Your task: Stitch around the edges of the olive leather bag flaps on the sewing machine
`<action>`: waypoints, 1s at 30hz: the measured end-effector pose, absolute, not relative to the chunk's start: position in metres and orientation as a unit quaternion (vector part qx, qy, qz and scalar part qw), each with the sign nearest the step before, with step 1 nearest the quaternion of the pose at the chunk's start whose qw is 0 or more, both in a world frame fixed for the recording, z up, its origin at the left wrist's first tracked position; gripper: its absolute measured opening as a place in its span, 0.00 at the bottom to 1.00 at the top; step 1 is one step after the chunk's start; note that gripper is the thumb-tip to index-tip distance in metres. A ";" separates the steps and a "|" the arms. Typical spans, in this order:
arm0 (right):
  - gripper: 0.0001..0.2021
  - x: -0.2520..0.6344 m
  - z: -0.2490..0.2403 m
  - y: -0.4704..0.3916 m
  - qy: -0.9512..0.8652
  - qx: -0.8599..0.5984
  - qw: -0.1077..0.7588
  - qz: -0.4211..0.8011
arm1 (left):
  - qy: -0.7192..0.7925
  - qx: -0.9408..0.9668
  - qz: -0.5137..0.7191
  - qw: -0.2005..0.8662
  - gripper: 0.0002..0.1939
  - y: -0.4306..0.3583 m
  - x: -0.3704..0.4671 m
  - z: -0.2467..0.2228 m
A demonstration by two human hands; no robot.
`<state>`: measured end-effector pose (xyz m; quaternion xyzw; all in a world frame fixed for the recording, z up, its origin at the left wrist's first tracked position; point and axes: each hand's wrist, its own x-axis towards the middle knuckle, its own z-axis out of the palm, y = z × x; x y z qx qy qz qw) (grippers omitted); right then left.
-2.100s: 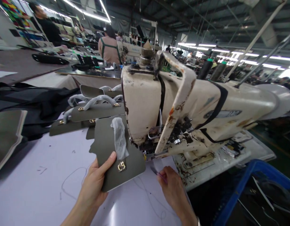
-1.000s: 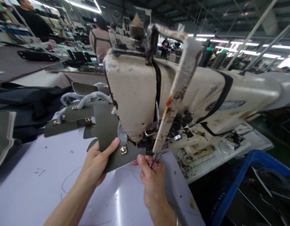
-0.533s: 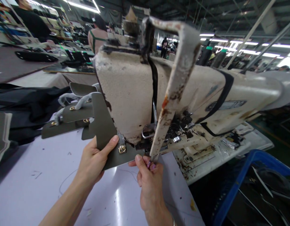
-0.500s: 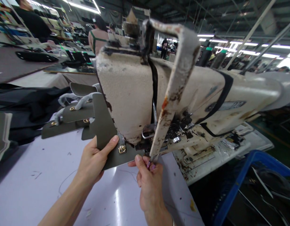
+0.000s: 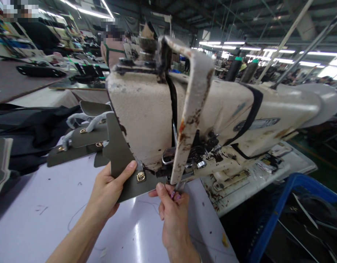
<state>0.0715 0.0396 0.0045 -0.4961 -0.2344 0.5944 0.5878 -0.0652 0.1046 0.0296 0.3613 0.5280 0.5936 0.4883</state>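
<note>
An olive-green leather-like panel [image 5: 124, 182] with a gold clasp [image 5: 141, 176] lies under the head of an old cream sewing machine [image 5: 146, 117]. My left hand [image 5: 109, 188] is closed on the panel's left part, thumb on top near the clasp, fingers underneath. At the panel's right front corner, my right hand [image 5: 172, 212] has its thumb and forefinger at the edge. Tucked in its curled fingers are small scissors with purple handles [image 5: 175, 195], a bit of metal blade showing. The machine's rusty bar hides the needle area.
More olive panels [image 5: 86, 137] with gold clasps and wrapped handles lie left of the machine, beside black fabric [image 5: 28, 128]. A blue crate [image 5: 280, 204] of dark pieces stands at right. Thread bits dot the white tabletop [image 5: 61, 190]. Other people are in the background.
The view has shifted slightly, so the machine appears a little further left. Both hands keep the same hold, and the panel has hardly moved under the machine.
</note>
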 end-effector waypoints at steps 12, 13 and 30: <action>0.23 0.066 0.006 0.042 -0.240 -0.511 0.573 0.594 | 0.533 0.352 0.600 0.481 0.25 0.103 -0.059 0.033; 0.23 0.065 0.007 0.042 -0.241 -0.511 0.573 0.594 | 0.533 0.350 0.602 0.481 0.25 0.103 -0.059 0.032; 0.25 0.045 0.003 0.048 -0.229 -0.561 0.583 0.542 | 0.513 0.305 0.647 0.475 0.24 0.100 -0.060 0.021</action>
